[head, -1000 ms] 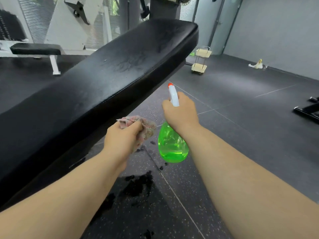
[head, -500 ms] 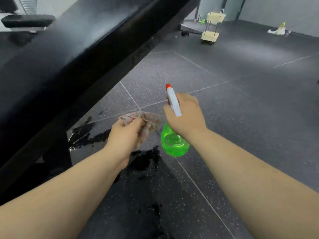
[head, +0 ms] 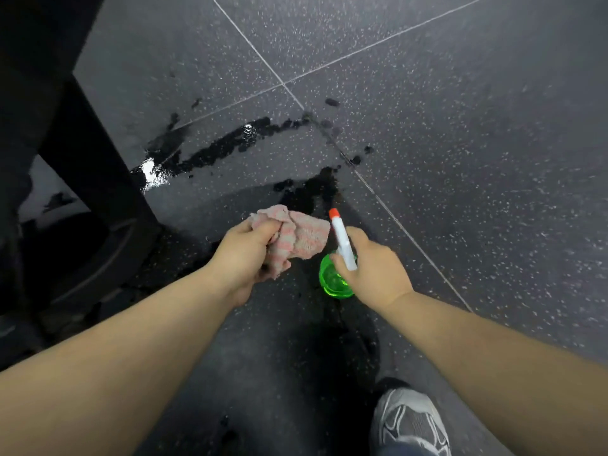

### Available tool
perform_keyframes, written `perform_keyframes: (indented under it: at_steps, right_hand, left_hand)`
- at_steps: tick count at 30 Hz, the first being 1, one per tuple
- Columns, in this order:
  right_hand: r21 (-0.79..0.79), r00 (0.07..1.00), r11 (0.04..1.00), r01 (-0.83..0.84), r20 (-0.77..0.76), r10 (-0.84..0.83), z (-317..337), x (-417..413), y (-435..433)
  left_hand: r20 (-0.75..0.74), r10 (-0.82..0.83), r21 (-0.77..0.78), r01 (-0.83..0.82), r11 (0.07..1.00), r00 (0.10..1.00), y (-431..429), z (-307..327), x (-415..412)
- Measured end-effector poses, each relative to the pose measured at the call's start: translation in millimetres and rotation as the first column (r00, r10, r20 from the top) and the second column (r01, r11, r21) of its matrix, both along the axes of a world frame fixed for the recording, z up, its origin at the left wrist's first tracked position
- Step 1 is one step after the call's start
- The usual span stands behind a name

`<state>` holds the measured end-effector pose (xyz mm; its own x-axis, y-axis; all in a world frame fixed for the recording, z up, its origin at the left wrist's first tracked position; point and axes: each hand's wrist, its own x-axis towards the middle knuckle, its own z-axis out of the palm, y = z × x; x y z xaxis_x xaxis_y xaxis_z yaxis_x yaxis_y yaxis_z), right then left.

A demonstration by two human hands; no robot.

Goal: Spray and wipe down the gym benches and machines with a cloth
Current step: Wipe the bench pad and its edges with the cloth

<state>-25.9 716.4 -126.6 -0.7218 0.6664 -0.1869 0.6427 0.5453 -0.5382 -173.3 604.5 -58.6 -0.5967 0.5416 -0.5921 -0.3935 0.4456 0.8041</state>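
Gaze has dropped off the black padded bench (head: 33,44) — now a dark mass upper left — onto the wet speckled floor (head: 460,143). At centre, left grip (head: 243,258) clutches the crumpled pink cloth (head: 301,236); right grip (head: 376,273) holds the green plastic spray bottle (head: 330,283) — wiping looks paused.

Just ahead of my left hand (head: 243,258) and my right hand (head: 375,271), a small dark puddle (head: 312,189) is lying on the speckled grey floor (head: 460,126). Farther out beyond the left hand, a long wet streak (head: 227,146) is glistening. Pale seams (head: 283,83) are crossing beyond it. Nearer me than the right hand, my grey sneaker (head: 411,422) is standing flat.
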Motion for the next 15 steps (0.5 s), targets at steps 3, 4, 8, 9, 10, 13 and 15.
perform_keyframes:
  at_steps: [3,4,8,9,10,13,15]
  right_hand:
    - [-0.041,1.000,0.999,-0.026,-0.007,0.025,-5.1,15.3,-7.5]
    - [-0.058,1.000,0.998,-0.029,0.005,0.030,-4.1,21.6,-7.7]
    - [-0.051,0.993,0.997,0.049,-0.105,-0.055,28.3,36.0,-2.7]
    - [-0.140,0.962,0.981,0.138,-0.218,-0.166,44.9,34.4,-0.7]
    - [-0.307,0.895,0.928,0.213,-0.319,-0.311,65.2,30.1,3.4]
    - [-0.789,0.754,0.605,0.110,-0.331,-0.568,124.2,16.3,17.8]
    - [-0.831,0.756,0.554,0.038,-0.339,-0.560,162.7,12.9,28.1]
  left_hand:
    - [-0.010,-0.056,0.010,0.056,0.998,0.998,3.8,-4.9,3.8]
    - [-0.008,-0.076,0.024,0.076,0.997,0.997,5.3,-3.8,6.0]
    - [0.102,-0.109,0.136,0.095,0.986,0.989,11.0,5.7,13.1]
    - [0.121,-0.118,0.166,0.097,0.981,0.986,12.6,11.7,15.3]
    - [0.132,-0.133,0.197,0.105,0.975,0.982,15.5,21.4,17.6]
    - [0.108,-0.193,0.279,0.157,0.947,0.975,30.6,58.4,26.9]
    - [0.023,-0.190,0.324,0.172,0.930,0.982,45.4,96.4,32.1]
